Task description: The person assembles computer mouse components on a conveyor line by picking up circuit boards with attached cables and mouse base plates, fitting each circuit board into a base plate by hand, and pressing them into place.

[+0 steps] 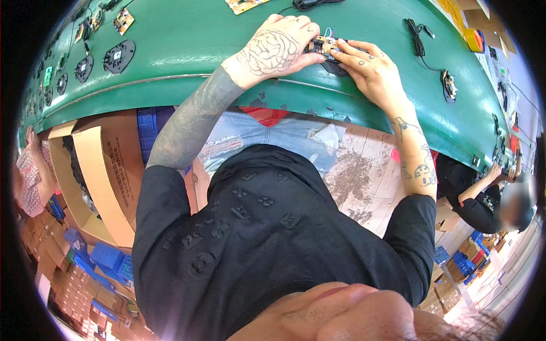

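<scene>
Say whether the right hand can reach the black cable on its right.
Probably yes: nothing visible blocks the right hand from the black cable, though that hand touches the circuit board.

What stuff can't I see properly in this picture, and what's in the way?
In the head view:
- Parts of the small tan-and-black circuit assembly: covered by the fingers of the bare left hand and right hand.
- The rest of the flat tan circuit panel: cut off by the top edge.
- Much inside the open brown cardboard box: hidden by its flap.
- The head of the black-clothed person at far right: blurred.
</scene>
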`<state>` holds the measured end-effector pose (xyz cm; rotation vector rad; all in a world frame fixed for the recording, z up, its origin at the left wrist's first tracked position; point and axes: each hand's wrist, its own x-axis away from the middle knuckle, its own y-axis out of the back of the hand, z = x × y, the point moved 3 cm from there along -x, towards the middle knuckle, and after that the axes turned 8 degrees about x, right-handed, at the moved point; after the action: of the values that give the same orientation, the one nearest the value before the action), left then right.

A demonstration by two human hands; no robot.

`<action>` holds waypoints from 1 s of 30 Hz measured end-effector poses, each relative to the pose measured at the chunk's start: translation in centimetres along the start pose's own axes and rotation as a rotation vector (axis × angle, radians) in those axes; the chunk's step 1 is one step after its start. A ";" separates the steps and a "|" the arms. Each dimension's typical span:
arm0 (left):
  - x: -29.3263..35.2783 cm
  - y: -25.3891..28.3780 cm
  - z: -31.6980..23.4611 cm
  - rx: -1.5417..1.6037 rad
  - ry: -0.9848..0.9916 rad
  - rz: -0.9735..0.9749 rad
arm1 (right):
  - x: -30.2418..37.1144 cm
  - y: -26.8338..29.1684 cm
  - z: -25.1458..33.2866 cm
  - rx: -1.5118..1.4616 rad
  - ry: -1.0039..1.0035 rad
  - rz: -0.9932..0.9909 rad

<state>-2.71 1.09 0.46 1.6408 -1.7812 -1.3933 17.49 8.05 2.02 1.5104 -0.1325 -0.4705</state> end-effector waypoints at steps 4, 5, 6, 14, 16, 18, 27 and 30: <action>-0.2 -0.7 0.8 0.160 0.083 0.038 | 0.7 0.2 0.7 0.035 -0.045 -0.004; -0.4 -1.0 1.0 0.220 0.127 0.085 | 0.7 0.1 0.5 0.054 -0.043 0.010; -0.7 -0.9 0.9 0.223 0.124 0.099 | 0.9 0.0 0.5 0.070 -0.042 0.026; -3.3 0.7 -0.4 0.244 0.312 0.336 | 0.9 0.0 0.0 0.010 -0.059 0.000; -2.5 -0.7 0.7 0.228 0.248 0.325 | 0.9 0.3 -0.2 -0.005 -0.034 -0.023; -1.9 -0.6 0.9 0.249 0.205 0.322 | 0.6 0.9 -0.9 -0.243 -0.090 -0.035; 0.2 0.9 -0.2 0.126 0.062 -0.027 | 0.8 1.0 -1.8 -0.221 -0.307 -0.055; -0.5 0.3 -0.8 0.074 0.013 -0.010 | 0.5 0.9 -1.7 -0.227 -0.291 -0.021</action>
<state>-2.10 1.13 1.26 1.6948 -1.8401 -1.3322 18.75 9.42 2.71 1.2163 -0.2815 -0.6977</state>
